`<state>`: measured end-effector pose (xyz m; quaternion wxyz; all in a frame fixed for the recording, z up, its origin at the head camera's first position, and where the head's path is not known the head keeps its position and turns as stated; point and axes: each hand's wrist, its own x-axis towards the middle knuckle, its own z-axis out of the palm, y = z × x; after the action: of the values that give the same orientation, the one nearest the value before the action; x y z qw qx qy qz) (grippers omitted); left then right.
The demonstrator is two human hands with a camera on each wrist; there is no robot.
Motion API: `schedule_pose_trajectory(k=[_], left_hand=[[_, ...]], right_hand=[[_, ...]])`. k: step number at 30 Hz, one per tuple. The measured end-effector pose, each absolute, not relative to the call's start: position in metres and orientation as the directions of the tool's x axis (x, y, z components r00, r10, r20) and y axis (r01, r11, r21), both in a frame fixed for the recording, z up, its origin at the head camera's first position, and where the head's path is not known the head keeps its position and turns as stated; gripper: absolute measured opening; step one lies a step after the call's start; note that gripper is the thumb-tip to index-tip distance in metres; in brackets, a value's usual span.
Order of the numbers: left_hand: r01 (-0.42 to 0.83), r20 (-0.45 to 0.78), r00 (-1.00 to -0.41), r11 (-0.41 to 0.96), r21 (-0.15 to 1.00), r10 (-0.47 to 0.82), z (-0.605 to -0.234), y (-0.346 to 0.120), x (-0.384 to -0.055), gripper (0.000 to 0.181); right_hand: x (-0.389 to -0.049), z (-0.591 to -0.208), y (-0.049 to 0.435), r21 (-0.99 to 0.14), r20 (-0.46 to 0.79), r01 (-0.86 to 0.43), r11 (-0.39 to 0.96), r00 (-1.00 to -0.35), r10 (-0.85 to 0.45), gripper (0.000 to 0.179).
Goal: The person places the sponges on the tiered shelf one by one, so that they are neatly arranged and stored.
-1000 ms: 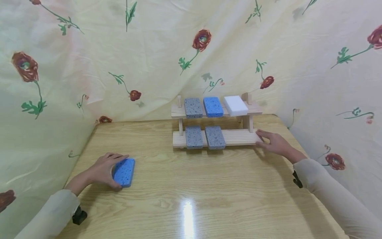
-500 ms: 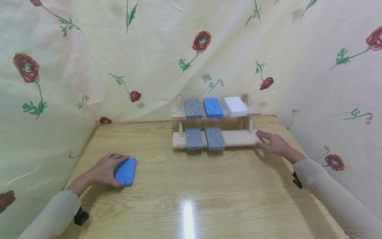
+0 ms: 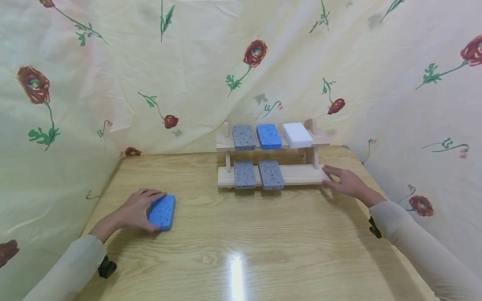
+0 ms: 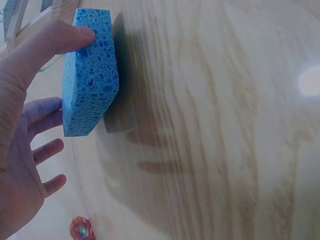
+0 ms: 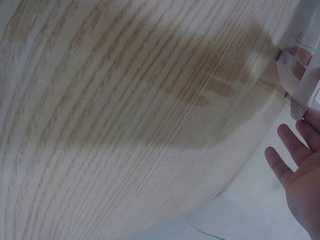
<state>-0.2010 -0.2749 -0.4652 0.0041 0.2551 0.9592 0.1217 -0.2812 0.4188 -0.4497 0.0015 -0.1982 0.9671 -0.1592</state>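
My left hand (image 3: pixel 137 209) pinches a blue speckled sponge (image 3: pixel 162 212) between thumb and fingers at the left of the table. In the left wrist view the sponge (image 4: pixel 90 75) stands clear of the wood over its shadow, thumb on one edge and the last two fingers spread off it. My right hand (image 3: pixel 345 181) holds the right end of the lower board of a two-tier wooden shelf (image 3: pixel 301 173), thumb in front and fingers behind. In the right wrist view several fingers (image 5: pixel 295 145) extend beside the shelf's end.
On the upper board sit a grey sponge (image 3: pixel 244 138), a blue sponge (image 3: pixel 269 136) and a white sponge (image 3: pixel 297 135). The lower board bears two grey sponges (image 3: pixel 244 174) on its left and middle. A flowered curtain (image 3: pixel 188 75) encloses the wooden table (image 3: pixel 203 251) behind and at the sides.
My left hand has moved a little right and farther from me, carrying the blue sponge with it. The right hand stays at the shelf's end; the shelf and its sponges keep their places.
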Motion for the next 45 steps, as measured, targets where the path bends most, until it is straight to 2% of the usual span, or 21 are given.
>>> schedule_pose_trajectory(k=[22,34,45], left_hand=[[0.504,0.049,-0.860,0.830,0.239,0.508,-0.447,-0.250,-0.226,0.107],[0.549,0.080,-0.835,0.812,0.199,0.545,-0.435,-0.233,-0.230,0.106],[0.585,0.096,-0.809,0.780,0.223,0.580,-0.430,-0.213,-0.234,0.104]], right_hand=[[-0.280,-0.453,0.419,-0.324,0.070,-0.374,0.869,-0.925,-0.372,0.068],[-0.279,-0.451,0.418,-0.328,0.079,-0.379,0.865,-0.924,-0.374,0.068],[-0.280,-0.451,0.419,-0.322,0.094,-0.391,0.863,-0.920,-0.381,0.067]])
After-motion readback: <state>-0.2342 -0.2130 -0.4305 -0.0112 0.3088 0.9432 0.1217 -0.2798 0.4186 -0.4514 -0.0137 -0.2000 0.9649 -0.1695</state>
